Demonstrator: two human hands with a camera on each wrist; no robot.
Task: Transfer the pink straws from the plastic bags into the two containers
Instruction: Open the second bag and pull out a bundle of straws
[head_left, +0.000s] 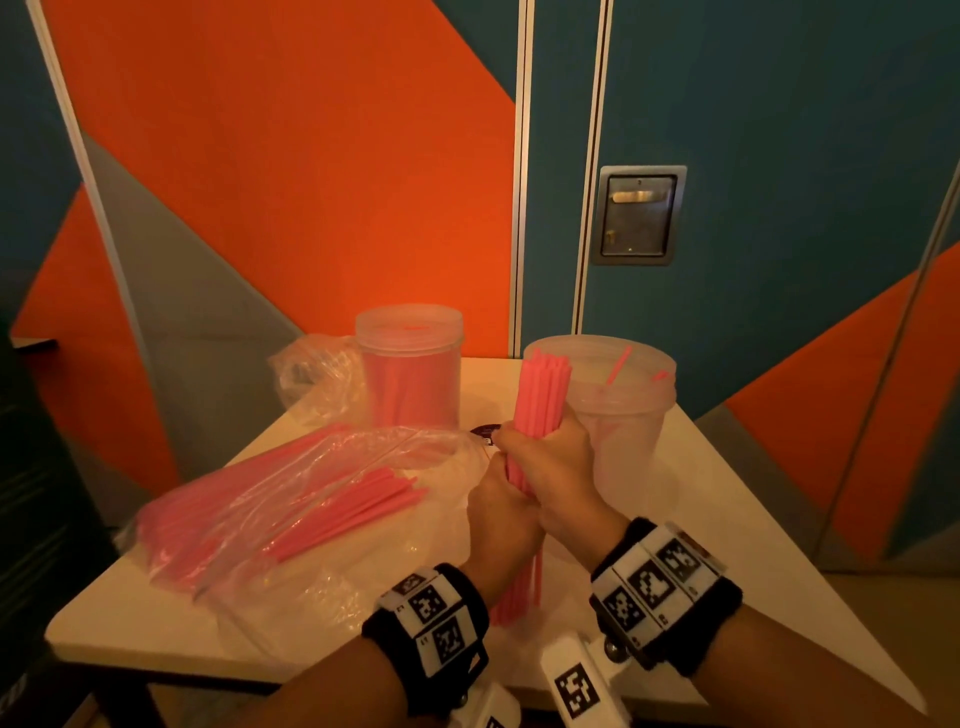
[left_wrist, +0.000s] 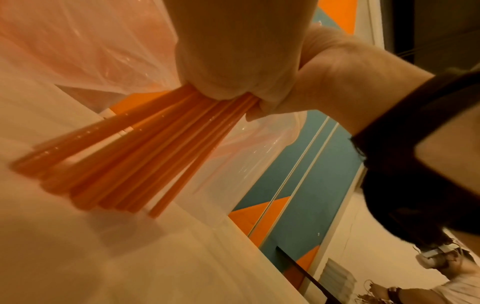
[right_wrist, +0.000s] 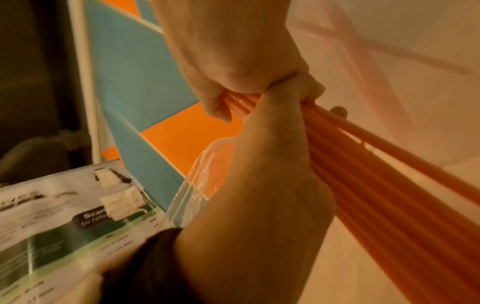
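Observation:
A bundle of pink straws (head_left: 540, 395) stands upright on the white table (head_left: 737, 525), its lower ends (left_wrist: 111, 170) touching the tabletop. My right hand (head_left: 556, 462) grips the bundle around its middle. Just below it my left hand (head_left: 501, 512) grips the same bundle. A clear plastic bag (head_left: 291, 499) holding more pink straws lies on the table to the left. Behind stand two clear containers: the left one (head_left: 410, 364) is packed with pink straws, and the right one (head_left: 623, 410), just beyond my hands, holds only a few. The right wrist view shows both hands wrapped round the straws (right_wrist: 389, 185).
A crumpled empty bag (head_left: 317, 374) lies behind the left container. A small dark object (head_left: 485, 431) sits on the table between the containers. A printed leaflet (right_wrist: 64, 226) shows in the right wrist view. An orange, blue and grey wall stands close behind the table.

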